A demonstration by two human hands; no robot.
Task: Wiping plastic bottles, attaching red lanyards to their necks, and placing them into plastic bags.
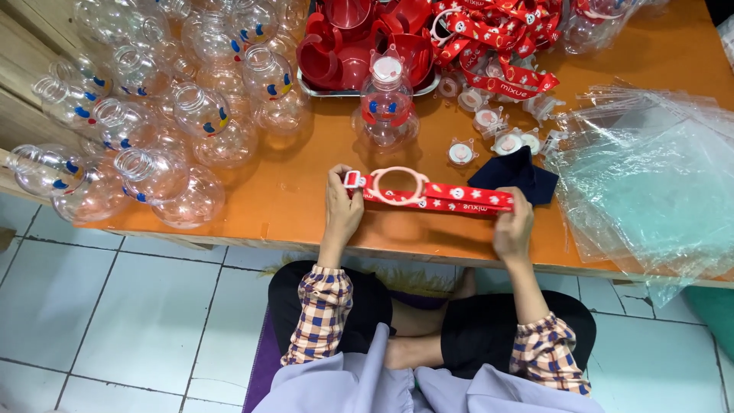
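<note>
Both hands, left hand (pixel 342 208) and right hand (pixel 512 227), grip clenched, stretch a red strap (pixel 443 196) with pink ring above the table's (pixel 306 199) near edge. A metal tray (pixel 367 90) at the far edge holds red handles (pixel 344 46); empty clear bottles (pixel 153 115) crowd the left end.

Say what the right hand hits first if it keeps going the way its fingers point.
Probably the dark blue cloth: the right hand, gripping the red strap, points up-table, and the cloth lies just beyond its fingertips.
</note>
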